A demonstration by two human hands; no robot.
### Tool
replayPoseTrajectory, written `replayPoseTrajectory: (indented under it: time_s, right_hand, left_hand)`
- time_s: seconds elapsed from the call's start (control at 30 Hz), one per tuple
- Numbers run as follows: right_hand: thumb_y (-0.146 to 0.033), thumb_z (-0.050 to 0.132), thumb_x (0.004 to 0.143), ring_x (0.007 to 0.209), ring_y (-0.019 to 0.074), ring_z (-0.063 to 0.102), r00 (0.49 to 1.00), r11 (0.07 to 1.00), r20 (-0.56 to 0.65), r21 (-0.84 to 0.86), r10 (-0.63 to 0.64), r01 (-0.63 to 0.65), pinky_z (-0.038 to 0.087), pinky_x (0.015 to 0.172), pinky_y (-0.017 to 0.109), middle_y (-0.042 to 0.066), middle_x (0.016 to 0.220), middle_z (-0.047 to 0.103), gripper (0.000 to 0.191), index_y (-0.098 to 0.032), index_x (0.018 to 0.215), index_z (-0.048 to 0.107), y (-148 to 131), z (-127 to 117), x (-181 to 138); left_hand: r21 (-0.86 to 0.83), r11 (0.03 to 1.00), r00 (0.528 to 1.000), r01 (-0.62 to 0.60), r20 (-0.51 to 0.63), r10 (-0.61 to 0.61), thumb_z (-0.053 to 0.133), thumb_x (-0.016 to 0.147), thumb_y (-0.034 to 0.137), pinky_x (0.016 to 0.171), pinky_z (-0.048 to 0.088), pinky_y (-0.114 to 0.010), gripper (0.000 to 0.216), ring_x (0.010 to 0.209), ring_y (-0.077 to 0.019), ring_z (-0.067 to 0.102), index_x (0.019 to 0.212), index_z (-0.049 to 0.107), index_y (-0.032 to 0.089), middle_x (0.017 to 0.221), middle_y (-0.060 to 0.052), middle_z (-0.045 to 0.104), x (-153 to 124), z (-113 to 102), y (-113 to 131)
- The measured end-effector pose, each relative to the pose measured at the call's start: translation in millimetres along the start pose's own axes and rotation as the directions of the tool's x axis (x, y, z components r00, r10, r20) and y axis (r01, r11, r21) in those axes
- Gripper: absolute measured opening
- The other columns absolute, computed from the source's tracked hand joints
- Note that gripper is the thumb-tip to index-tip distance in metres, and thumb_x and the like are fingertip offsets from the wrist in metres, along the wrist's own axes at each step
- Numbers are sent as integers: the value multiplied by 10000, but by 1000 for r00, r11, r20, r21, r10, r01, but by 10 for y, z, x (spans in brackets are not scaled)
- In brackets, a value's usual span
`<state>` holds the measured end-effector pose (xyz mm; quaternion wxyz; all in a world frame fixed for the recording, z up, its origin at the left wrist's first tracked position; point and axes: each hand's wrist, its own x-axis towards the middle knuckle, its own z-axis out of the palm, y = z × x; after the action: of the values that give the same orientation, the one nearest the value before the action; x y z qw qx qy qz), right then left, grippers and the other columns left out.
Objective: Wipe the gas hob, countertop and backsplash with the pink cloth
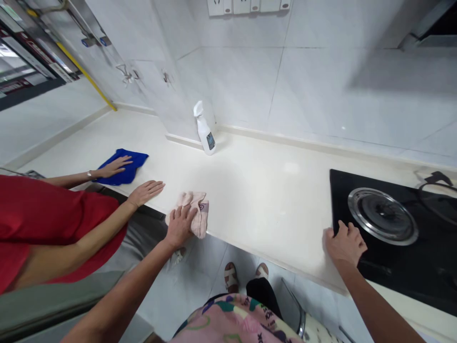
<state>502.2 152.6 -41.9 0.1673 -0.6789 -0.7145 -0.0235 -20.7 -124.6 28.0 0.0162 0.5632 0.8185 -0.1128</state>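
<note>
My left hand point(180, 225) lies on a crumpled pink cloth point(197, 213) at the front edge of the cream counter point(264, 190), fingers curled over the cloth. My right hand point(344, 243) rests on the counter at the left edge of the black gas hob point(421, 257), fingers bent down against the surface, holding nothing I can see.
A person in a red top stands at my left, one hand point(145, 191) flat on the counter, the other hand point(114, 166) on a blue cloth point(126, 164). A white spray bottle point(205, 129) stands by the tiled wall corner. The hob has a steel burner ring point(382, 215).
</note>
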Motion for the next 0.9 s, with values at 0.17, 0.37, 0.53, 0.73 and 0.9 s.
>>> replayPoseTrajectory:
  time_s: [0.17,0.37,0.53,0.73,0.9]
  right_hand:
    - [-400,397,1014,1512,435,422,1000,1000,11,6,-2,2,377,1155,703,293,1586,487,561,-98,1449,583,4,8,0]
    - [-414,368,1017,1509,445,423,1000,1000,15,-2,0,0,381,1156,711,304,1578,487,588,-78,1450,583,-17,-7,0]
    - [-398,389,1008,1499,448,435,1000,1000,-5,0,-10,10,389,1138,718,297,1573,497,559,-95,1434,590,-15,-2,-3]
    - [-397,382,1010,1505,445,423,1000,1000,13,1,2,-2,374,1149,702,299,1577,493,569,-90,1446,581,-36,-22,-3]
    - [-389,379,1008,1491,445,445,1000,1000,5,-9,-5,5,385,1142,694,302,1571,501,569,-79,1439,585,-25,-23,3]
  left_hand:
    - [-29,1000,1000,-1,7,1,776,762,285,1231,306,-638,885,1528,-479,383,1595,481,239,1674,-191,466,-46,33,353]
    - [-131,986,994,-105,25,109,774,769,238,1249,285,-680,944,1595,-476,311,1642,418,269,1725,-186,404,-114,120,976]
    - [-212,942,955,-259,93,283,769,815,323,1256,244,-716,956,1635,-471,243,1672,347,272,1733,-209,379,-123,84,1629]
    - [-228,788,816,-571,-56,575,746,864,422,1240,302,-634,883,1605,-467,314,1640,390,199,1708,-236,408,-79,-34,2451]
    - [-92,625,625,-776,-249,740,711,899,437,1195,338,-565,781,1519,-446,430,1577,460,142,1670,-250,445,-23,-209,3082]
